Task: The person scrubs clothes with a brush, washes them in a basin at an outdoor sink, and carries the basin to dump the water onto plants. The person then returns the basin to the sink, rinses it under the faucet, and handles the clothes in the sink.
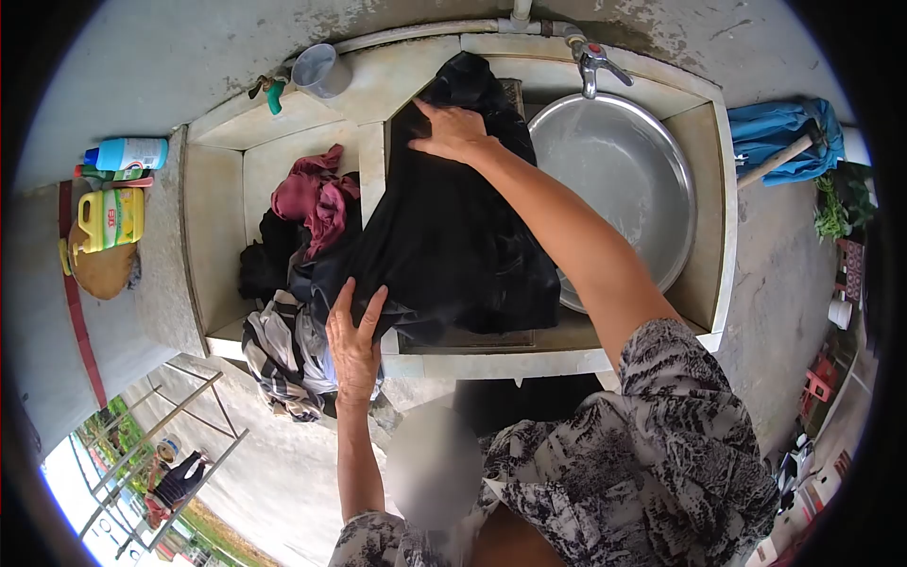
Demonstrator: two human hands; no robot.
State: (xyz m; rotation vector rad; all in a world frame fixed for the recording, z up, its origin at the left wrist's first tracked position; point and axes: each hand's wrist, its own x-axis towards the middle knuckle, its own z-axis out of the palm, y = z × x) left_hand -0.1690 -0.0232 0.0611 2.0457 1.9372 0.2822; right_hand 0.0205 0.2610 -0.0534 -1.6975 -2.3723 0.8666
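Observation:
A large black garment (444, 241) is spread over the middle of the sink unit, on a washboard (491, 338) that shows only at its edges. My left hand (355, 345) rests on the garment's near left corner, fingers stretched and apart. Farther back, my right hand (452, 132) lies on the cloth near its bunched far end, thumb and forefinger spread; its other fingers are partly hidden. Just right of the garment stands a round metal basin (628, 189) holding cloudy water, partly behind my right forearm.
Left compartment: a maroon cloth (316, 203) on dark clothes; striped clothing (279, 354) hangs over the front edge. A plastic cup (321, 71) stands by a green tap (274, 96). A metal tap (597, 66) overhangs the basin. Detergent bottles (111, 219) are left, a blue cloth (784, 137) right.

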